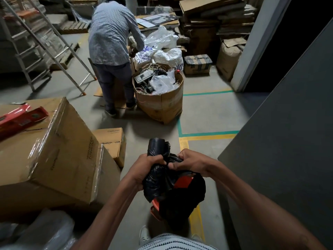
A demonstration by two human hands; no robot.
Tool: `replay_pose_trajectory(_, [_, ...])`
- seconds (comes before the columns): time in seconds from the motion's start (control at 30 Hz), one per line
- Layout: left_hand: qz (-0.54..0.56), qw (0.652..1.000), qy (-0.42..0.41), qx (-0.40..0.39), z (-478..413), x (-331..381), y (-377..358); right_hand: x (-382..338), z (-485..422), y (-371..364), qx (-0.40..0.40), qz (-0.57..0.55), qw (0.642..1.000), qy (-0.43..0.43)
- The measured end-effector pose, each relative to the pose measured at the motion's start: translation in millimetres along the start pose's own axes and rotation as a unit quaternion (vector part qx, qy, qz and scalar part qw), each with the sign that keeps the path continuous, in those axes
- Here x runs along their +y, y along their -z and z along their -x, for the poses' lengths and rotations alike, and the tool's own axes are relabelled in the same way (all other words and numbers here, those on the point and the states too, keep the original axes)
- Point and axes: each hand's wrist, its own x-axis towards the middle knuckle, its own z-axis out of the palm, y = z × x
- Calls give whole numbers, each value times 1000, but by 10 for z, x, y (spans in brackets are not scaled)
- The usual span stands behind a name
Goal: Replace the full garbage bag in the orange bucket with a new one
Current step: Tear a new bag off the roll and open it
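Near me the garbage bag [161, 179] sits in the bucket [155, 204]; stacked cartons [54, 150] lie left, a wire-filled carton [162, 105] far ahead.

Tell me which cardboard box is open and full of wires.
The tall carton beside the other person: top open, cables and plastic heaped inside. The large wrapped box and small box at left are closed.

Grey concrete floor [207, 112], marked with green tape [209, 133] and yellow tape [209, 136] in right-angled lines. Toward the far edge: open carton [162, 105] heaped with wires and plastic, taped box [197, 64], stacked flattened cardboard [216, 20]. Along the left edge: ladder [36, 56], large film-wrapped box [59, 150], small box [111, 141] just beside it. At the near edge: orange bucket [155, 203].
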Motion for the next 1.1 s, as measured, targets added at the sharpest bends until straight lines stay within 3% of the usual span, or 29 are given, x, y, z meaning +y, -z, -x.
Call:
replay_pose_trajectory(0.23, [45, 998, 33, -12, -10, -46, -29, -46, 139, 48, -15, -57, 998, 14])
replay_pose_trajectory(0.6, [109, 993, 43, 1, 2, -68, -146, -31, 158, 31, 40, -115, 992, 23])
replay_pose_trajectory(0.8, [169, 985, 39, -7, -11, -48, -79, -18, 183, 81, 66, -211, 975, 29])
replay_pose_trajectory(1.1, [141, 987, 14, 76, -53, 96, -100, 24, 85, 13, 144, -287, 947, 9])
